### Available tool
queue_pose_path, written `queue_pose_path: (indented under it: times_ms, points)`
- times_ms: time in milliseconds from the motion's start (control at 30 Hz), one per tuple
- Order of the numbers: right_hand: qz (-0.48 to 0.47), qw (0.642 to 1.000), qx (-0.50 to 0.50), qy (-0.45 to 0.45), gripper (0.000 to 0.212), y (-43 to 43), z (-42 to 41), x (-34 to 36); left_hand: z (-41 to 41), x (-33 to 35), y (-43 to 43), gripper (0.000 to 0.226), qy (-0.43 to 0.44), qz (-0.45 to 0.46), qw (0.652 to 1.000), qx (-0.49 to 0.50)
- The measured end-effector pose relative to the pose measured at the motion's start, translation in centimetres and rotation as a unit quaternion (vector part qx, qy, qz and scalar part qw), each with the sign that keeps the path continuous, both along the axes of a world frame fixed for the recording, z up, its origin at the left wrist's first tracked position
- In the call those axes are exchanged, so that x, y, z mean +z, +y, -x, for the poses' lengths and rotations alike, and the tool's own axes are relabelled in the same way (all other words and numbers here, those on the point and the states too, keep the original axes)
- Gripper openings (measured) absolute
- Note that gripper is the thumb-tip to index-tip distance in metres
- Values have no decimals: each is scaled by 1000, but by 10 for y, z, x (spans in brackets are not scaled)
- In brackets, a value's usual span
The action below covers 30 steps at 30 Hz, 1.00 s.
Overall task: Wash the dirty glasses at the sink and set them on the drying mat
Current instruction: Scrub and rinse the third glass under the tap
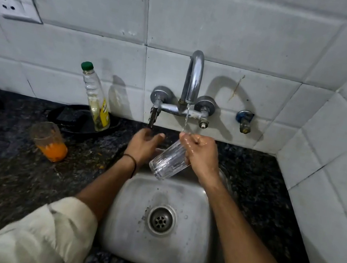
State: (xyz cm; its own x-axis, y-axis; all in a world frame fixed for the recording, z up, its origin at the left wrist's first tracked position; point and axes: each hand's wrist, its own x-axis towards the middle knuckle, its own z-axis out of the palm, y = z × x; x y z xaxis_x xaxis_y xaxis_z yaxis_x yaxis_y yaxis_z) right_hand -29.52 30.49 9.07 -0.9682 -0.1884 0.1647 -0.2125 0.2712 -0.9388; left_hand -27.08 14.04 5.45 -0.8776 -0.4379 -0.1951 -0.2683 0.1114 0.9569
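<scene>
My right hand point(200, 153) grips a clear ribbed glass point(168, 160) near its rim, tilted with its base pointing down and left over the steel sink point(131, 205). A thin stream of water point(185, 119) runs from the chrome tap point(193, 77) onto my wet right hand and the glass rim. My left hand point(143, 143) reaches up to the tap's left lever handle point(153, 116), its fingertips at the handle's lower end. A second glass point(49, 140) with orange juice left in its bottom stands on the dark counter to the left.
A plastic bottle with a green cap point(95, 96) leans by the wall in front of a black pan point(70, 116). The speckled dark counter point(10, 172) surrounds the sink. White tiled walls close in behind and at the right. A wall socket point(10, 0) is upper left.
</scene>
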Motion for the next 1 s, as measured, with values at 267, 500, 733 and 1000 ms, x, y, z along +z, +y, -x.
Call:
queue_pose_path:
  times_ms: [267,500,733,1000]
  points:
    - [307,823,-79,-471,26,-5,-37,-69,-81,-10,41,57,157,-145,966,-143]
    - [260,828,-119,-483,23,-3,-72,-97,-86,-13,42,55,124,-31,982,-137]
    - [-123,970,30,-205,36,24,-95,-100,-92,-7,37,51,119,14,986,-117]
    - [-102,994,9,-36,57,3,-104,-78,-99,3,28,59,131,70,979,-143]
